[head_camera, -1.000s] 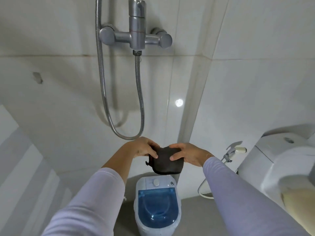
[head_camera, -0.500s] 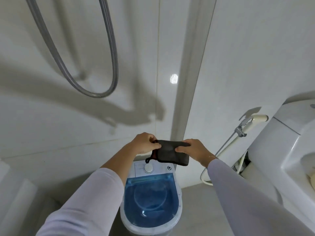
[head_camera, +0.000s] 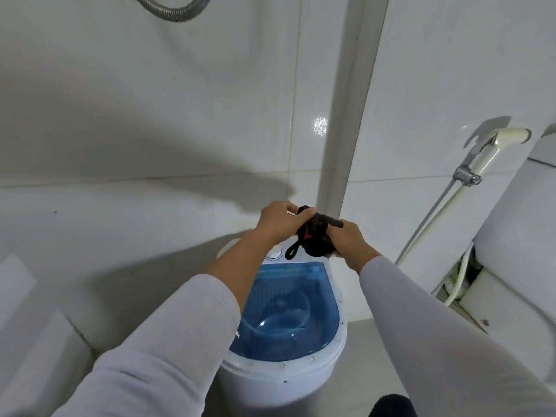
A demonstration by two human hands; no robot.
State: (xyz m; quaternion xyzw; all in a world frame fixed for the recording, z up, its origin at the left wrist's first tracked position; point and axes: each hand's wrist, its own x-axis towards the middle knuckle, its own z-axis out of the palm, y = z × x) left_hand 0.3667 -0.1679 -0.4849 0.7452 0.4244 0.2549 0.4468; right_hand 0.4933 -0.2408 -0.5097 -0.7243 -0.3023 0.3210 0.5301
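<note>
Both my hands hold a small dark cloth (head_camera: 316, 240) bunched between them above the back of a small white washing machine (head_camera: 279, 377). My left hand (head_camera: 278, 219) grips the cloth's left end, fingers curled round it. The right end is gripped by my right hand (head_camera: 346, 239). A black loop of the cloth hangs down over the machine's control panel. A bit of red shows inside the bundle. The machine's blue see-through lid (head_camera: 285, 314) is closed.
White tiled walls meet in a corner behind the machine. A bidet sprayer (head_camera: 493, 152) with its hose hangs on the right wall, next to a white toilet (head_camera: 517, 251). A metal shower hose (head_camera: 171, 9) loops at the top. A dark object (head_camera: 391, 406) sits at the bottom edge.
The view has tilted down and moved closer to the machine. The cloth, flat and folded before, is now scrunched into a tighter bundle between my hands.
</note>
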